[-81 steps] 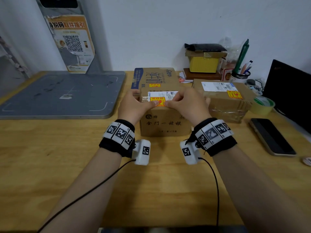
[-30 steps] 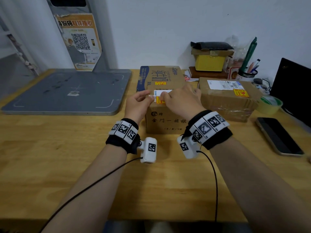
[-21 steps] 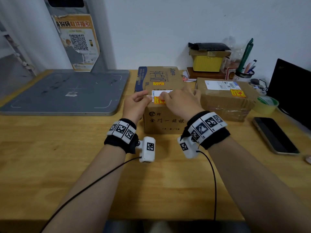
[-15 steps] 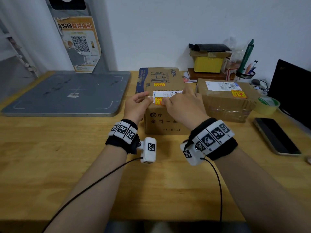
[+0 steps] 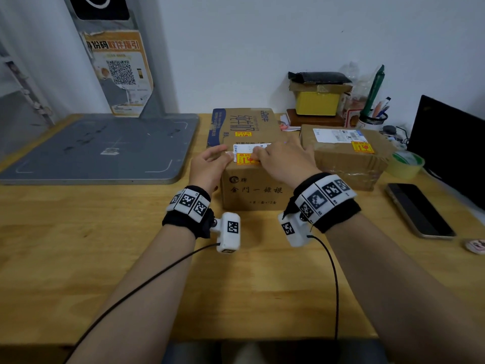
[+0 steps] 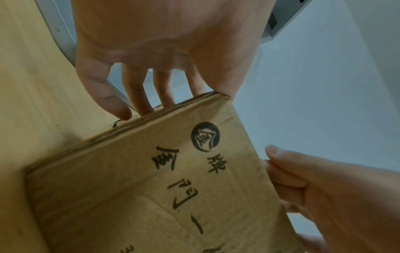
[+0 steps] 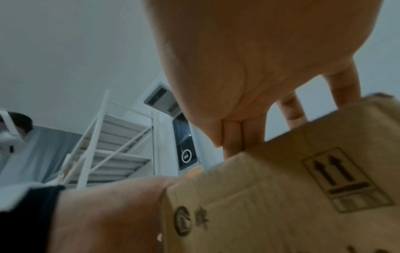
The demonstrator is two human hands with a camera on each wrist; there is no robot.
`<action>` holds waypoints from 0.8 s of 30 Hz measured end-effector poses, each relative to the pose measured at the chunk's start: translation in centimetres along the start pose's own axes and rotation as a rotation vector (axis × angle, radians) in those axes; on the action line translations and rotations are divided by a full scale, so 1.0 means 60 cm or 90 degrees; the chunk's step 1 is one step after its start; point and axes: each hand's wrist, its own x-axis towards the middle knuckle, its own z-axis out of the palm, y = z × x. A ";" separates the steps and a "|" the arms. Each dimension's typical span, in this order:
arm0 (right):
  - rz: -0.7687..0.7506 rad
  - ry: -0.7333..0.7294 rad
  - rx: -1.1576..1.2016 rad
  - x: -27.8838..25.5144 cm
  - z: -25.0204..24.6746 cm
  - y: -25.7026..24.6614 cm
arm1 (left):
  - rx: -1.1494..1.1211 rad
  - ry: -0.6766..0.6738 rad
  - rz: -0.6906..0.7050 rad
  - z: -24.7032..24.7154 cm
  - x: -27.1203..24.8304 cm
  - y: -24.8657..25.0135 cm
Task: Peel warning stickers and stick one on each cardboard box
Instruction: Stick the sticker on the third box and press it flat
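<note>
A small cardboard box (image 5: 252,190) with black print stands mid-table. On its top, at the front edge, lies a yellow and red warning sticker (image 5: 243,158), just below a white shipping label (image 5: 250,147). My left hand (image 5: 214,162) rests at the box's top left corner, thumb by the sticker's left end and straight fingers (image 6: 138,95) down the side. My right hand (image 5: 279,158) lies flat on the top, its fingers covering the sticker's right part. A larger box (image 5: 244,122) behind and a box (image 5: 343,158) to the right each carry a sticker (image 5: 362,147).
A grey metal platform (image 5: 99,148) fills the back left of the wooden table. At the right lie a phone (image 5: 420,208), a tape roll (image 5: 405,164) and a black screen (image 5: 451,143). A yellow box (image 5: 319,101) and pen cup (image 5: 372,119) stand by the wall.
Both thumbs were pressing the sticker on the front box. My right hand has since slid over its right part, while the left hand stayed at the left corner.
</note>
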 end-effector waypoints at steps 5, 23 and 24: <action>0.008 -0.002 -0.024 -0.014 -0.004 -0.014 | 0.008 -0.001 -0.008 -0.001 -0.003 0.003; -0.020 0.020 -0.041 -0.028 -0.011 -0.007 | 0.028 0.004 -0.014 -0.004 0.002 -0.004; -0.027 0.020 -0.031 -0.033 -0.014 -0.003 | 0.029 0.005 -0.016 -0.005 0.002 -0.005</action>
